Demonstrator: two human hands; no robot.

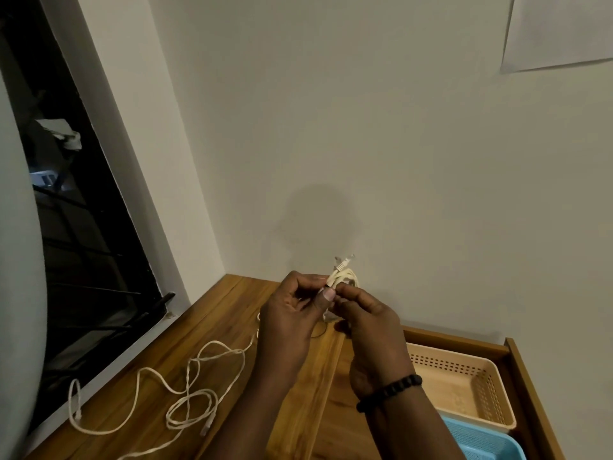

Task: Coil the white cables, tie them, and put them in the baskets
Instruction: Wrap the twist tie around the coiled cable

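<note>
Left of the hands, loose white cables (185, 386) sprawl over the wooden table (212, 313), well apart from the baskets; the left hand (292, 313) has fingers curled, thumb and fingertips pinching a coiled white cable (343, 277) near its plug end; the right hand (371, 323), touching the left, curls round the same coil from the other side; a dark bead bracelet (389, 391) sits on the right wrist; right of the hands stands a beige basket (464, 366), nothing visible inside; just below it a blue basket (481, 439), only partly in view.
</note>
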